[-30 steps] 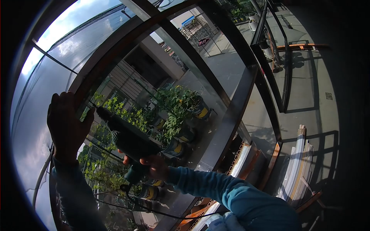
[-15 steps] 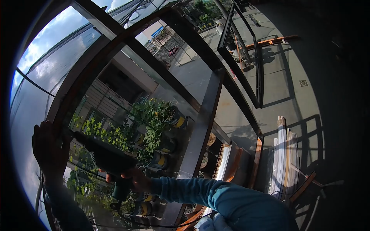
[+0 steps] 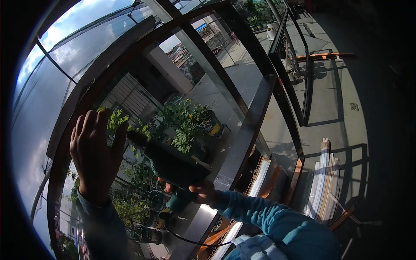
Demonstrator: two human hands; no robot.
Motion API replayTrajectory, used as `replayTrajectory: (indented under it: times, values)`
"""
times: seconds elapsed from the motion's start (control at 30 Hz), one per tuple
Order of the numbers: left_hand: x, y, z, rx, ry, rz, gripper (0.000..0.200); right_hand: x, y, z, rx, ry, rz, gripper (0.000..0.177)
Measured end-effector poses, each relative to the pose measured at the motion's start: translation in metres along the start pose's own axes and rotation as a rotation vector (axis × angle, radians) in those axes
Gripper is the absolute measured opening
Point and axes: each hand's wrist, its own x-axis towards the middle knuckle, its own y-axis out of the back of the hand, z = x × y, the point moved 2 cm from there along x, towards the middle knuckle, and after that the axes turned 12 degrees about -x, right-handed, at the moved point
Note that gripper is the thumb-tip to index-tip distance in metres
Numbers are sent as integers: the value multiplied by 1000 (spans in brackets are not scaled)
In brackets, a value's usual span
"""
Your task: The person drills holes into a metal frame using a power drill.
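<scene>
My right hand (image 3: 202,193) is wrapped round the grip of a dark green corded power drill (image 3: 175,164). The drill points up and to the left, and its cable hangs in a loop below the grip. Close to the drill's tip is my left hand (image 3: 94,151), palm turned away, fingers stretched and thumb apart. It overlaps the dark metal frame (image 3: 65,167) in view; whether it touches is hard to tell. The drill's tip sits just beside the left thumb, and a bit is too dark to make out.
Behind the frame stand potted plants (image 3: 188,123) in several buckets. A flat dark crossbar (image 3: 245,136) runs diagonally through the middle. To the right, another black frame (image 3: 307,82) stands upright on the concrete floor, and long pale strips (image 3: 320,182) lie below it.
Both hands and the drill have shifted right in view, and the drill's tip appears farther from the frame's left bar. The camera view has shifted too. My left-hand fingers look more spread.
</scene>
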Motion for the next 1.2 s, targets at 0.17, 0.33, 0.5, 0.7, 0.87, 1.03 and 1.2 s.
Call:
replayTrajectory:
  times: [0.17, 0.33, 0.5, 0.7, 0.87, 1.03, 1.2]
  values:
    - [-42, -20, -2, -1199, 606, -474, 52, -76, 0, -40, -160, 142, 33, 66]
    - [-70, -70, 36, -1498, 429, -900, 84, -200, -26, -99, -663, 308, 253, 67]
    - [-47, -67, 161, -1760, -248, -968, 47, -269, -110, -206, -1859, 2, 247, 71]
    - [-62, -87, 296, -2240, -809, -979, 48, -379, -207, -227, -1571, -253, 809, 78]
    - [-48, -103, 365, -2607, -319, -1261, 17, -425, -262, -253, -949, 40, 1358, 50]
    - [-147, -182, 527, -1997, 169, -1754, 24, -467, -340, -299, -1485, -206, 1517, 78]
    - [-381, -182, 779, -1771, -47, -1745, 17, -495, -445, -370, -1726, -917, 1423, 88]
